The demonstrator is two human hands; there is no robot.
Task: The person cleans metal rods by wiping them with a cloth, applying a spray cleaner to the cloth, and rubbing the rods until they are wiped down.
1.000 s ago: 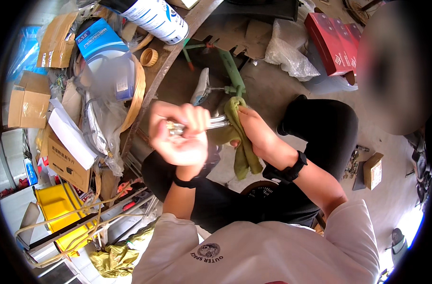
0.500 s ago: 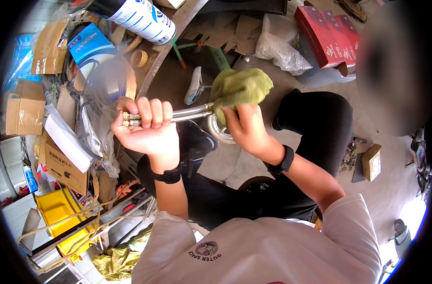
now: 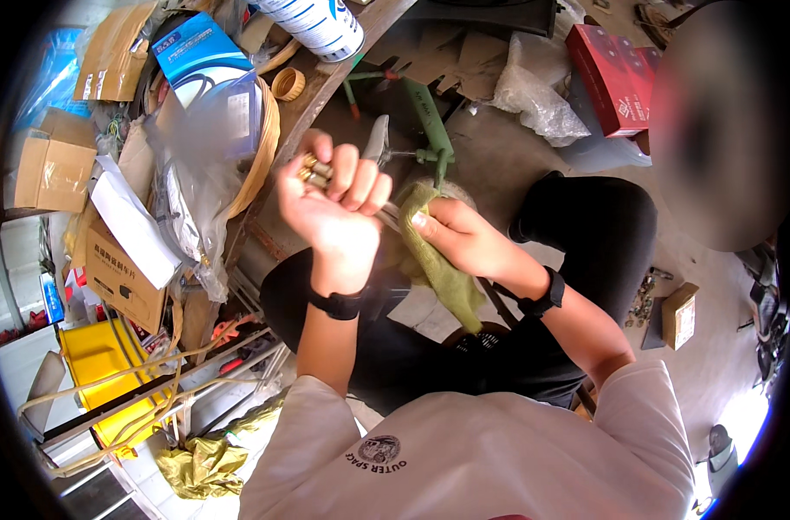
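While left fingers [image 3: 360,184] clasp brass-ended metal rods [image 3: 316,172] | right fingers [image 3: 450,213]: olive cloth [image 3: 447,282]

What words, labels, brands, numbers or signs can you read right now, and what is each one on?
Wording not copied; print by place:
White shirt: dark lettering beside a round emblem, readable.
Brown carton: a line of dark characters, small.
White can: blue print, cut off and too blurred.
Blue box: pale print, too small.
Red box: pale marking, too small.
Green bar: dark marking, too small.
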